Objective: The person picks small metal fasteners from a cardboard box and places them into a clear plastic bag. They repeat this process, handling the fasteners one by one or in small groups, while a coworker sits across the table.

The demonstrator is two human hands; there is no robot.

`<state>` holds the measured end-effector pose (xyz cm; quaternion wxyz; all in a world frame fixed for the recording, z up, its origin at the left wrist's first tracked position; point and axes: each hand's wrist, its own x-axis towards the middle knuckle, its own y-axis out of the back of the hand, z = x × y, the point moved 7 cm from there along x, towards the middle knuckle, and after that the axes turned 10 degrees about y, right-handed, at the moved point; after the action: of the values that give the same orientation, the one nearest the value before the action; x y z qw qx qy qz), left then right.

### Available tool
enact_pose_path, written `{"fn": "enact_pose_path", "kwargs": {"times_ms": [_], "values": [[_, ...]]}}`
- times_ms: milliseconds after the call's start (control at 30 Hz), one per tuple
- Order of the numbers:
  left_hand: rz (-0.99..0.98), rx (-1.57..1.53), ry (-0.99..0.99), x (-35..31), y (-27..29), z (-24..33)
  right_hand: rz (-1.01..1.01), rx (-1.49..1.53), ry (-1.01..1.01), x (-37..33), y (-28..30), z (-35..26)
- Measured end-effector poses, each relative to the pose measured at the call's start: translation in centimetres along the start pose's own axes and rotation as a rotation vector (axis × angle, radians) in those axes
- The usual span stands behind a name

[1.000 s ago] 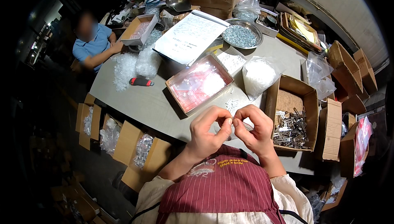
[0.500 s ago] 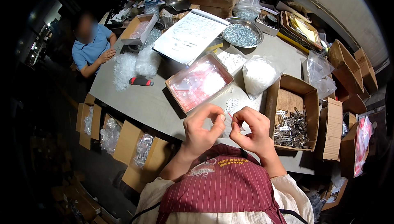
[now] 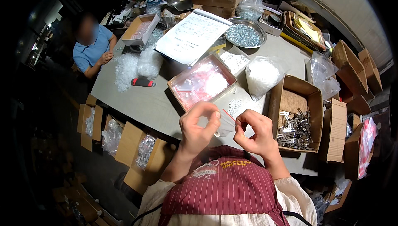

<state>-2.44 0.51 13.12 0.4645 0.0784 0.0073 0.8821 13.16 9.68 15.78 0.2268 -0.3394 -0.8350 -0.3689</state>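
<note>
My right hand [image 3: 258,131] is closed in a pinch on a small clear zip bag [image 3: 226,127], whose red strip slants up and left from the fingertips. My left hand [image 3: 200,125] is also closed, thumb and forefinger pressed together beside the bag's left side. A small white piece [image 3: 217,134] shows just below that thumb; whatever is between the fingers is hidden. Beyond the hands, several small white pieces [image 3: 235,106] are scattered on the table. An open box [image 3: 171,86] of clear bags with red strips sits past my left hand.
To the right stands a cardboard box [image 3: 318,118] of metal clips. A bag of white parts [image 3: 261,77] is behind it, near a metal bowl [image 3: 262,39] of screws. A red-and-black handled tool [image 3: 143,82] lies left. A person in blue [image 3: 93,45] sits at the far left.
My left hand has moved slightly left, away from the right hand. More of the bag and its red strip now shows between them. The right hand has hardly moved.
</note>
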Motion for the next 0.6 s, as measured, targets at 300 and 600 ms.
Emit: {"fn": "enact_pose_path", "kwargs": {"times_ms": [300, 600], "values": [[-0.003, -0.048, 0.039, 0.1, 0.3, -0.7, -0.011, 0.071, -0.041, -0.3, 0.1, 0.3], [-0.271, -0.587, 0.196, -0.1, -2.0, -1.7, 0.059, 0.29, -0.077, -0.1, 0.6, 0.5]]}}
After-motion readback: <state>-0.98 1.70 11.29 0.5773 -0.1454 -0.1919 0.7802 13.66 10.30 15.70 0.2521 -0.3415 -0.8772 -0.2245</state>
